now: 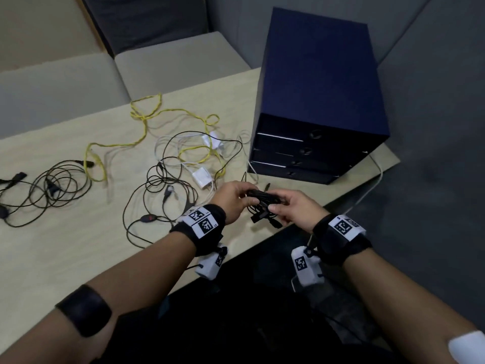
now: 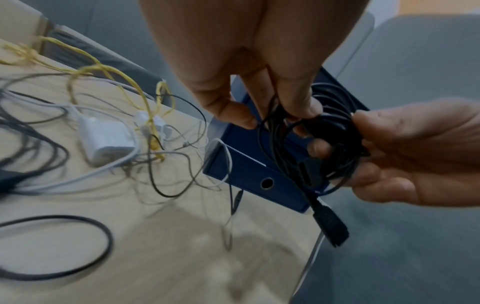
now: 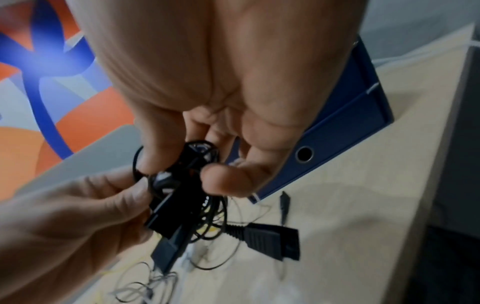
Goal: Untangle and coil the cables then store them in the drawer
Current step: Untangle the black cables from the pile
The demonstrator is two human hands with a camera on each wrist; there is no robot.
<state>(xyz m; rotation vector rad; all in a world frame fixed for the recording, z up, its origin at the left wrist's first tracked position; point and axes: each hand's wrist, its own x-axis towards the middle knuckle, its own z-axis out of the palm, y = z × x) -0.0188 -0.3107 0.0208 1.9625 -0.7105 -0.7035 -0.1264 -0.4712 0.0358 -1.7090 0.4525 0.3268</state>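
Note:
A small coil of black cable (image 1: 262, 202) hangs above the table's near edge, held from both sides. My left hand (image 1: 242, 195) pinches its left side, and my right hand (image 1: 278, 206) grips the right side. In the left wrist view the coil (image 2: 311, 144) shows several loops, with a black connector (image 2: 330, 224) dangling below. In the right wrist view the thumb and fingers of my right hand (image 3: 207, 174) close round the coil (image 3: 182, 195), and a flat black plug (image 3: 272, 238) sticks out. The dark blue drawer unit (image 1: 320, 101) stands just behind the hands, its drawers shut.
A tangle lies on the light wooden table (image 1: 65, 258): a yellow cable (image 1: 168, 111), two white chargers (image 1: 202, 177) with white leads, and black cables (image 1: 162, 179). Another black cable (image 1: 55, 187) lies loosely looped at the left. A white lead (image 1: 378, 174) runs off the table's right edge.

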